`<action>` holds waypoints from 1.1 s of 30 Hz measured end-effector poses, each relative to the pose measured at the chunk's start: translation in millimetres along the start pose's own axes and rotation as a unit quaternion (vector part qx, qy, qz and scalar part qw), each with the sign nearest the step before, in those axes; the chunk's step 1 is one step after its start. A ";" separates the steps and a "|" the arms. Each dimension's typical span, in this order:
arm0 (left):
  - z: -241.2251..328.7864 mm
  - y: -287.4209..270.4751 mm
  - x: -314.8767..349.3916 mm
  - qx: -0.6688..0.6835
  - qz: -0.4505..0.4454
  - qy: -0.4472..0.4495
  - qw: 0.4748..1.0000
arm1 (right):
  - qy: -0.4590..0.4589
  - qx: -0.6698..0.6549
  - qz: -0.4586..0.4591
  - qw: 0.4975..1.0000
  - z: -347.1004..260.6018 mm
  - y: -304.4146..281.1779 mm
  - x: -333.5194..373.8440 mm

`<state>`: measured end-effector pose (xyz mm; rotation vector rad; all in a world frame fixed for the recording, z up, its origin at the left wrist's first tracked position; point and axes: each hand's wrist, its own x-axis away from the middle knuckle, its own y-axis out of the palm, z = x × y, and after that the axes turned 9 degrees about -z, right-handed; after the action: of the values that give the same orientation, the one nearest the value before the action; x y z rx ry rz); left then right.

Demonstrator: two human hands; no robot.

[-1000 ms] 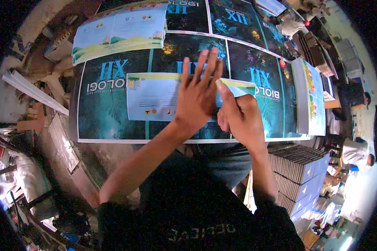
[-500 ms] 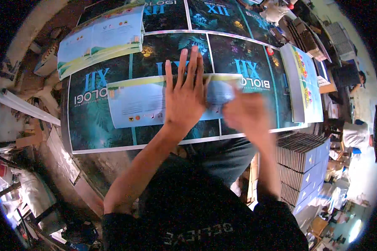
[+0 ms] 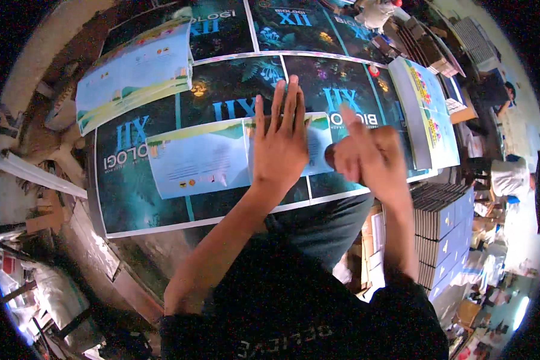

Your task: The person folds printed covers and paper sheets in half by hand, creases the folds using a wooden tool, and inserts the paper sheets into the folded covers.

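The pale blue cover sheet [image 3: 204, 159] was kept pinned by the flat, open left hand [image 3: 280, 141], while the loosely curled, empty right hand [image 3: 366, 157] had been lifted off it, finishing a smoothing stroke.

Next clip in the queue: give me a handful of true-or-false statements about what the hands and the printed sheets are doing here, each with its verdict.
1. The left hand lies flat, fingers spread, on the light blue cover sheet. True.
2. The right hand presses flat on the same sheet. False: it is raised, loosely curled and blurred, beside the left hand.
3. The light blue cover sheet lies on large dark printed sheets. True.
4. A stack of light blue covers lies at the person's far left. True.
5. The pile of bound books stands on the person's left. False: it stands at the lower right, beside the right forearm.
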<state>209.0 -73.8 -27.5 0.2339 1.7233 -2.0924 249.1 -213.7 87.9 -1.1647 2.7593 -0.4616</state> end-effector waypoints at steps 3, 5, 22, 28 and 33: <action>0.6 -1.5 -0.1 -0.005 0.004 0.001 1.000 | 0.032 0.009 0.071 0.997 -22.5 0.7 15.0; 1.7 -1.8 -0.9 0.014 0.014 0.001 1.000 | 0.066 0.015 0.137 0.988 -23.4 -0.9 16.2; 0.0 -8.1 6.0 0.078 0.025 -0.001 0.997 | 0.012 0.017 -0.022 1.000 -3.9 22.2 -7.2; -0.3 16.5 11.4 0.092 0.018 0.013 0.996 | -0.084 0.152 -0.050 0.983 -37.0 127.0 -14.9; 4.7 4.4 15.6 0.137 0.124 0.020 0.983 | -0.103 0.372 -0.202 0.900 -0.2 183.4 -37.5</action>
<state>197.4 -82.3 -36.5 0.5454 1.3429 -2.1413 150.4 -66.0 29.0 -1.4234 1.8420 -1.2122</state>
